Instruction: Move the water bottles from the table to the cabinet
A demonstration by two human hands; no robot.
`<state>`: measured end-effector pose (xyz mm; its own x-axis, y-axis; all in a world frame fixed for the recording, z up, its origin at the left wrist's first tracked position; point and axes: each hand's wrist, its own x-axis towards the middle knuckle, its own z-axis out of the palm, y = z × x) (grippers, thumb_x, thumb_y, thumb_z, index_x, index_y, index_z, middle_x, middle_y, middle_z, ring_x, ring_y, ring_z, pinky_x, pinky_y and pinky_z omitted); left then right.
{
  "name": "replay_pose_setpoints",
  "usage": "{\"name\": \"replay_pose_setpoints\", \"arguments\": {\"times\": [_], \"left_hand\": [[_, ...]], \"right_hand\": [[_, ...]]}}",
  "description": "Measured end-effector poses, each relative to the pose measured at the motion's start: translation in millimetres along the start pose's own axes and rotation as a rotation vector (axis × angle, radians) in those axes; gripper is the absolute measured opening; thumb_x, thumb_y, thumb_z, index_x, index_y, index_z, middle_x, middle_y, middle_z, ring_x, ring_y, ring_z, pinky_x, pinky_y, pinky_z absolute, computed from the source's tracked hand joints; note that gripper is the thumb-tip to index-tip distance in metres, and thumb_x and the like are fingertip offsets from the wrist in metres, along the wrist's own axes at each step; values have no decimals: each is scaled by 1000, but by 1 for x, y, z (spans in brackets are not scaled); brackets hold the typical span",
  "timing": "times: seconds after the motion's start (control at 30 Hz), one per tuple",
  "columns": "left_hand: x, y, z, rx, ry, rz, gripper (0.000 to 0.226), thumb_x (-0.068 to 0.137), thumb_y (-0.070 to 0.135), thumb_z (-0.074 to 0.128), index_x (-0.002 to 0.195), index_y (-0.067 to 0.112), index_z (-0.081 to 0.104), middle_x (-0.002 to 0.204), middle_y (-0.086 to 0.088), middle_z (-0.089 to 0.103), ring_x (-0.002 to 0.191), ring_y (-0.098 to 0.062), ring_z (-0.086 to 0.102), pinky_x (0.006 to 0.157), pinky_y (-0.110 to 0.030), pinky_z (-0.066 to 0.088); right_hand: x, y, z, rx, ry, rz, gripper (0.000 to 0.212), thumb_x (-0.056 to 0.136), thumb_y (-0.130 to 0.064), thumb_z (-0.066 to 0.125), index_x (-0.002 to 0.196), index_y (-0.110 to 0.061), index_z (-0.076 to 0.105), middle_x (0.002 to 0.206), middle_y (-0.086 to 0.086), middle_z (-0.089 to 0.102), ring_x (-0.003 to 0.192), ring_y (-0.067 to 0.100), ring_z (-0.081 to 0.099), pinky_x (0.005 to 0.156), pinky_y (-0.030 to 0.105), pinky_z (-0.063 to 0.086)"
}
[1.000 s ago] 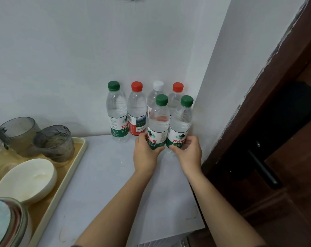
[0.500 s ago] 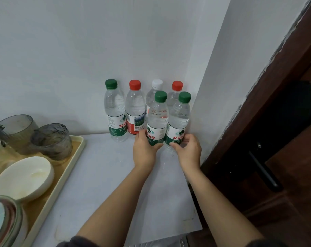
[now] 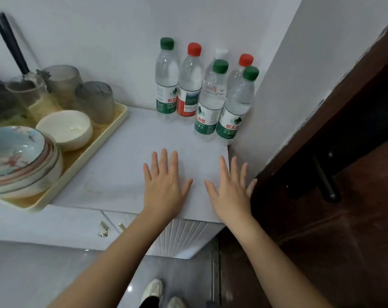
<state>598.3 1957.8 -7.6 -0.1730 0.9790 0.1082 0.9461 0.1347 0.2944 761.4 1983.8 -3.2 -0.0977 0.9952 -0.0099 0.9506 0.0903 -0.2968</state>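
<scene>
Several clear water bottles stand upright in the back right corner of the white cabinet top (image 3: 122, 170). Two green-capped bottles, one (image 3: 210, 101) and the other (image 3: 236, 107), stand in front, side by side. Behind them are a green-capped bottle (image 3: 167, 78), a red-capped bottle (image 3: 189, 83), a white-capped bottle (image 3: 219, 54) and another red-capped bottle (image 3: 244, 63), both partly hidden. My left hand (image 3: 164, 185) and my right hand (image 3: 229, 192) are spread flat over the front of the top, fingers apart, holding nothing, well short of the bottles.
A cream tray (image 3: 88, 156) at the left holds a white bowl (image 3: 65, 130), stacked patterned bowls (image 3: 22, 158) and grey cups (image 3: 95, 101). A white wall closes the right side. A dark wooden door (image 3: 344, 152) with a black handle (image 3: 324, 178) stands beyond. Floor and shoes show below.
Both hands have let go of the two front green-capped bottles and drawn back toward the front edge, now open and flat. The camera has pulled back and tilted down.
</scene>
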Motion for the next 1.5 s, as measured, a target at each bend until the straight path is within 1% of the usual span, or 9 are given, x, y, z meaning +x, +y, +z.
{"name": "replay_pose_setpoints", "arguments": {"times": [0.2,0.33,0.43,0.57,0.67,0.8,0.93,1.27,1.5], "left_hand": [[-89,-4,4,44,-1,-107,78,95,59,25,155,14,5,162,-14,-3,148,-34,-10,118,-53,-1],[-145,-13,7,68,26,-195,78,94,60,20,155,12,11,161,-16,3,148,-37,-5,118,-56,1],[-192,-19,18,102,10,-253,76,96,57,25,155,11,12,161,-17,5,148,-39,-2,117,-57,5],[-248,-26,39,141,-86,-383,76,95,56,28,154,11,14,161,-18,8,147,-39,3,116,-59,7],[-283,-31,55,131,-184,-498,76,95,57,28,155,14,9,161,-16,5,148,-37,-1,117,-58,4],[-328,-40,76,118,-313,-623,76,96,59,25,155,17,-1,162,-13,-3,148,-35,-7,116,-57,0],[-374,-52,87,65,-376,-737,75,96,60,22,155,18,1,162,-13,-1,148,-35,-5,115,-58,-1],[-527,-98,72,-111,-288,-1072,72,97,59,26,154,20,7,162,-11,2,148,-33,-4,114,-58,-1],[-634,-126,51,-139,-229,-1281,71,97,59,24,154,21,6,162,-10,1,148,-33,-4,114,-60,0]], "right_hand": [[-58,-7,16,-72,-79,-249,75,95,-61,27,156,-33,-6,165,6,-14,149,33,-23,113,66,-12],[-91,-12,26,-107,-97,-454,73,97,-60,28,157,-32,-3,165,7,-16,148,33,-26,111,64,-17],[-115,-10,40,-167,-119,-614,76,95,-59,30,157,-29,-3,165,10,-14,148,36,-22,111,66,-16],[-144,-6,69,-260,-197,-783,77,96,-58,32,157,-27,-2,165,13,-11,149,38,-18,111,65,-16],[-164,-5,97,-344,-318,-850,77,97,-59,31,156,-29,-8,165,13,-13,149,38,-19,111,65,-15],[-188,-12,131,-453,-510,-924,77,98,-62,29,156,-29,-8,164,12,-15,147,39,-23,111,68,-12],[-221,-30,151,-525,-631,-1027,77,98,-64,27,156,-29,-8,164,12,-15,147,39,-23,110,67,-14],[-351,-113,186,-636,-727,-1269,76,97,-63,30,157,-30,-4,165,11,-13,148,38,-22,113,70,-8],[-452,-169,212,-725,-727,-1464,77,96,-66,29,157,-32,-6,165,11,-11,149,38,-19,111,68,-10]]}}
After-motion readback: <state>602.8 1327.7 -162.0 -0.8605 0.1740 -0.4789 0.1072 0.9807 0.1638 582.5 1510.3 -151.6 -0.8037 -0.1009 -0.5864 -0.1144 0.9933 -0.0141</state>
